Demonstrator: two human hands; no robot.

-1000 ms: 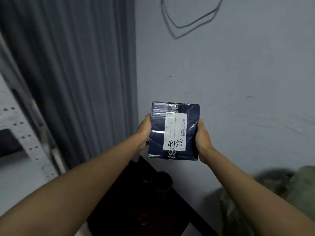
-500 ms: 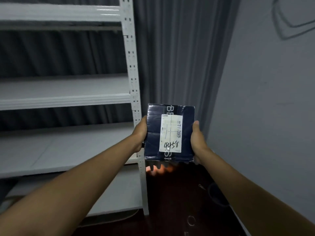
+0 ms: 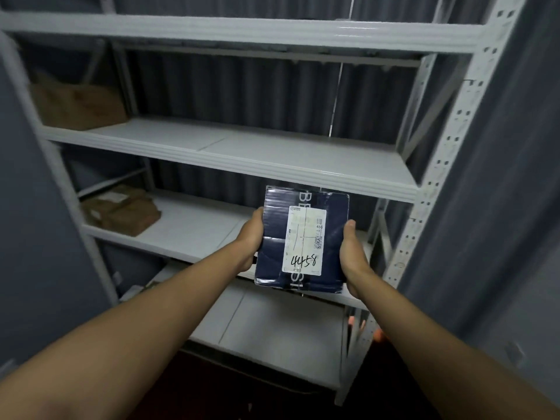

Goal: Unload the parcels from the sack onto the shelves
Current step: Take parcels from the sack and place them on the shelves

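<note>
A dark blue parcel (image 3: 274,247) sits near the middle of the view, held up in the air in front of a white metal shelving rack (image 3: 303,165), level with the gap between its second and third boards. The left hand (image 3: 251,241) grips the parcel's nine o'clock edge, thumb on the front face and fingers hidden behind. The right hand (image 3: 353,256) grips the three o'clock edge the same way, thumb lying up along the side. A white shipping label (image 3: 304,241) on the parcel's front carries a barcode patch and the handwritten number 4458 toward its six o'clock end. At ten o'clock from the parcel, a brown paper-wrapped package (image 3: 75,104) lies at the far left of the second board. At nine o'clock, two flat brown packages (image 3: 121,212) lie stacked on the third board. Dark grey curtain (image 3: 500,207) hangs at three o'clock beside the rack's perforated upright (image 3: 448,147).
</note>
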